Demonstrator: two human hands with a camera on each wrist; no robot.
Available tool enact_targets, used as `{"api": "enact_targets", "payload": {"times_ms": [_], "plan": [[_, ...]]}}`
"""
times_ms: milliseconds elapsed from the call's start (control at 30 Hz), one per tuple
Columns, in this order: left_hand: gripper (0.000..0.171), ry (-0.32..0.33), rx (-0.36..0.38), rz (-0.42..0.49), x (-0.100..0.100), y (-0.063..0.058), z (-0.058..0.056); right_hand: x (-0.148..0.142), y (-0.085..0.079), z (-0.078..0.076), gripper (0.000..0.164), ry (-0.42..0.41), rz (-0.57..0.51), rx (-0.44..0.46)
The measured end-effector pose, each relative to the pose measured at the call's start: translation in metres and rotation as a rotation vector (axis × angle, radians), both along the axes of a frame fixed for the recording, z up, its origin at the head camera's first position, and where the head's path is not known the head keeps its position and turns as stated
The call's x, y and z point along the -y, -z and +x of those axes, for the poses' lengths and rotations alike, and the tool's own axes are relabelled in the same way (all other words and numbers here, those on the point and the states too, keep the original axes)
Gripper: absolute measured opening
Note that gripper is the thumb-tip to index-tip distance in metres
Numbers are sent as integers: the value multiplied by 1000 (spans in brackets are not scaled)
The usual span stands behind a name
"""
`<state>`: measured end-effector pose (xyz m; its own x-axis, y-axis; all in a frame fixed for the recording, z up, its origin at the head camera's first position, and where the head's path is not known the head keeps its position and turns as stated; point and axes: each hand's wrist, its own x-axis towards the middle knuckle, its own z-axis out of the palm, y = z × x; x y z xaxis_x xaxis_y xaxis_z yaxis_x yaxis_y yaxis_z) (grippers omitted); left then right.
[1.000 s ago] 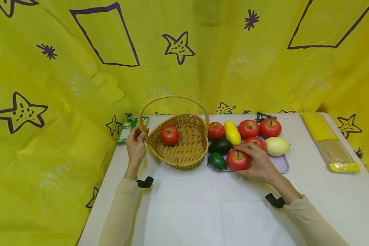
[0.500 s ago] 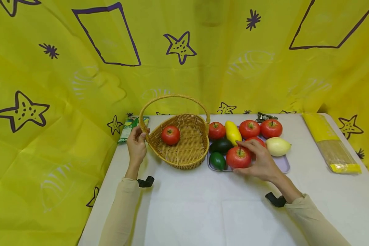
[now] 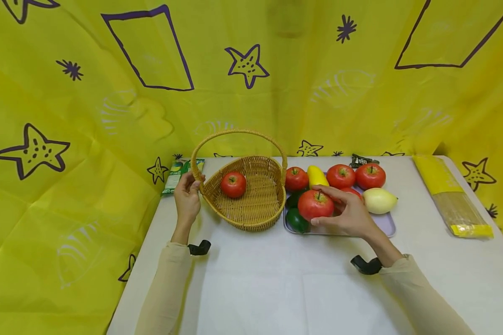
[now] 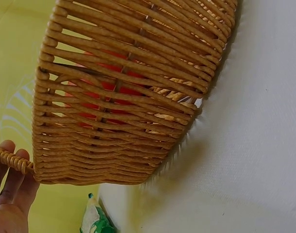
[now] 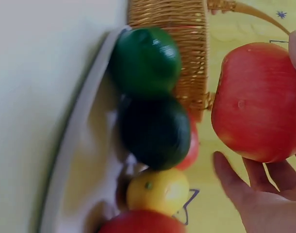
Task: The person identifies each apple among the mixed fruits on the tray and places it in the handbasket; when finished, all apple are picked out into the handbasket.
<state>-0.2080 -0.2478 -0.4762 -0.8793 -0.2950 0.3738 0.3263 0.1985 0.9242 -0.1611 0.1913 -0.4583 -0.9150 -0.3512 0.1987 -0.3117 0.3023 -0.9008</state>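
My left hand [image 3: 187, 197] grips the handle of a wicker basket [image 3: 260, 218] at its left base. One red apple [image 3: 233, 184] lies inside the basket, showing through the weave in the left wrist view. Between thumb and fingers, my right hand [image 3: 352, 214] holds another red apple [image 3: 316, 205] above a pale purple tray [image 3: 386, 224]. Beneath that apple, a green lime-like fruit [image 3: 297, 220] and a dark avocado-like fruit [image 5: 154, 131] sit in the tray, the dark one partly covered in the head view. A yellow mango-like fruit [image 3: 317, 177] lies behind them.
More red apples [image 3: 370, 176] and a pale yellow pear-like fruit [image 3: 379, 201] are on the tray. A yellow-ended packet [image 3: 452, 197] lies at the right, a green packet [image 3: 173, 177] behind my left hand. A small black packet [image 3: 362, 160] is behind the tray.
My right hand has lifted the apple off the tray and carried it slightly left, over the dark fruit. My left hand stays on the basket handle.
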Motion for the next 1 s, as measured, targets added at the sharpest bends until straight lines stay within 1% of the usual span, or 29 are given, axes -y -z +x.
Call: {"api": "enact_targets", "payload": {"times_ms": [100, 200, 333, 567, 700, 833, 1000], "plan": [[27, -2, -3, 1, 0, 1, 0, 7, -6, -4, 74, 10, 6, 32], [27, 1, -3, 3, 1, 1, -1, 15, -10, -9, 74, -2, -27, 51], [28, 9, 0, 6, 1, 0, 0, 29, -12, -17, 76, -41, -104, 94], [28, 2, 18, -1, 2, -1, 0, 55, -15, -24, 79, -48, -196, 162], [28, -1, 26, -7, 2, -1, 0, 69, -19, -26, 77, -42, -228, 175], [28, -3, 25, -9, 1, 0, 1, 87, -24, -27, 78, -54, -273, 174], [28, 4, 21, 2, 1, 1, 0, 107, -30, -31, 78, -63, -293, 169]]}}
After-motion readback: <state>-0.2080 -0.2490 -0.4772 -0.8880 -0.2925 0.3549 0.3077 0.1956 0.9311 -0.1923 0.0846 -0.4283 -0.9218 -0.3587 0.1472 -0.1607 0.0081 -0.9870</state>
